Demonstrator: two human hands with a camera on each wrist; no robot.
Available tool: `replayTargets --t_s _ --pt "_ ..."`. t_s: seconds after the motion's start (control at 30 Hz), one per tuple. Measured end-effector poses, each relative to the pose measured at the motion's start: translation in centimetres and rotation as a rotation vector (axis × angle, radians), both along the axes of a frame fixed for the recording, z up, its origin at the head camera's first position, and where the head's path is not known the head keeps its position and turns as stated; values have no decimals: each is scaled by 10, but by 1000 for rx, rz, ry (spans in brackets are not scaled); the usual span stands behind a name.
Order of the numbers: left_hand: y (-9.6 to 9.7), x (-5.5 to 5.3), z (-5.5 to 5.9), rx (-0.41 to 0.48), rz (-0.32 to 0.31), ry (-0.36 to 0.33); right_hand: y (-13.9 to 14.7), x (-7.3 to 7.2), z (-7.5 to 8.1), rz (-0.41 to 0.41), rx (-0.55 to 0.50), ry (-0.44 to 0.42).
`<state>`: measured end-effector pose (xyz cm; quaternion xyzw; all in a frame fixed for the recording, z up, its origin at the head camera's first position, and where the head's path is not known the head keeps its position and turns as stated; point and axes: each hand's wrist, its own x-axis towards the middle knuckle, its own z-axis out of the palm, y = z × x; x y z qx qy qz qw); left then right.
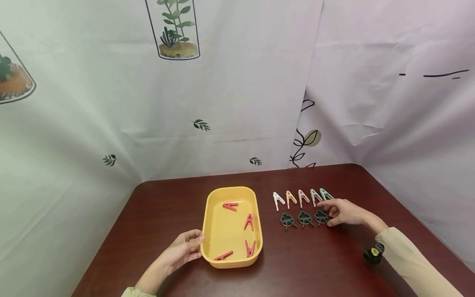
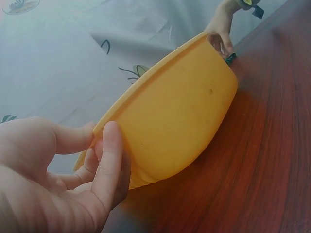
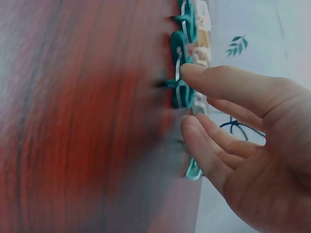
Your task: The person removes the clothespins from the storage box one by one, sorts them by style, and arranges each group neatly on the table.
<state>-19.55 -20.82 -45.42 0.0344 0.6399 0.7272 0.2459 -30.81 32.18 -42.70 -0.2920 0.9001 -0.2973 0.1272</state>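
My left hand point(image 1: 183, 249) pinches the left rim of a yellow plastic basin point(image 1: 232, 264), thumb on the rim and fingers against the outer wall. Several red clothespins point(image 1: 249, 222) lie scattered inside it. To the right, my right hand point(image 1: 345, 211) reaches over the end of a row of dark green clips point(image 1: 305, 218). Its thumb and fingers stand apart by the rightmost dark green clip point(image 3: 181, 70), with a fingertip right at its edge. Behind that row, several pale clothespins, among them a white one point(image 1: 278, 200) and an orange one point(image 1: 291, 199), stretch across to a mint one point(image 1: 325, 194).
Everything sits on a dark red-brown wooden table point(image 1: 163, 214). A pale printed cloth point(image 1: 237, 103) hangs behind it and along both sides. At the right wrist there is a small black device point(image 1: 374, 253) with a yellow face.
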Motion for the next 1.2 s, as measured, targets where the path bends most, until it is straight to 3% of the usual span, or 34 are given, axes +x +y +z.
replayTargets --t_s 0.3,0.53,0.67,0.93,1.2 --pt "1 1 0 4 5 -2 -31 3 9 -39 -46 241" --pt "1 1 0 3 6 -3 -69 8 15 -17 -81 337" --pt "0 1 1 1 5 3 -89 7 17 20 -107 356" --pt "0 2 0 -1 2 10 -134 1 25 112 -187 304" --pt "1 2 0 11 -14 27 -173 -15 29 190 -236 224"
